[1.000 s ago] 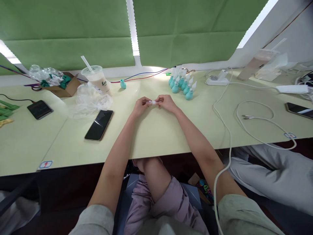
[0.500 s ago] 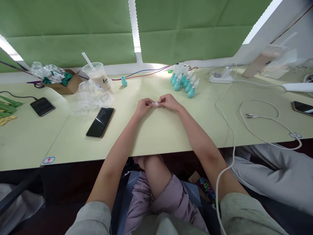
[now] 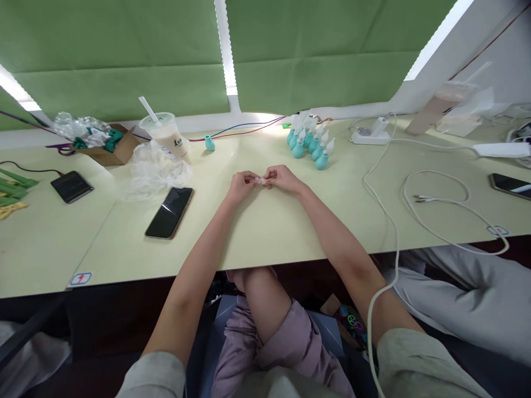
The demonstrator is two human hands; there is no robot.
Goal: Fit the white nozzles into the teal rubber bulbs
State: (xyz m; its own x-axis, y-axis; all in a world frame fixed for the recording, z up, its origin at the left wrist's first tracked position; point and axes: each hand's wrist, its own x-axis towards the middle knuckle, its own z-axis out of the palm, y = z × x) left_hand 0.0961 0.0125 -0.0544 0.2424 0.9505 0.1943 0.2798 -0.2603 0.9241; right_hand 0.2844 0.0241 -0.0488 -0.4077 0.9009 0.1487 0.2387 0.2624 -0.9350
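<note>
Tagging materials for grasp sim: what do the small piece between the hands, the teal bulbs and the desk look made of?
Small piece, pinched by left hand and right hand: whitish, translucent, probably plastic; too small to be sure.
Teal bulbs: matte, rounded, likely soft rubber or silicone, with pale plastic-looking nozzles.
Desk: pale yellow, smooth, faint sheen, likely laminate.

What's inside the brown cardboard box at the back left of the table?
The cardboard box holds crumpled clear plastic and green pieces sticking out on top. Anything beneath them is covered.
</note>
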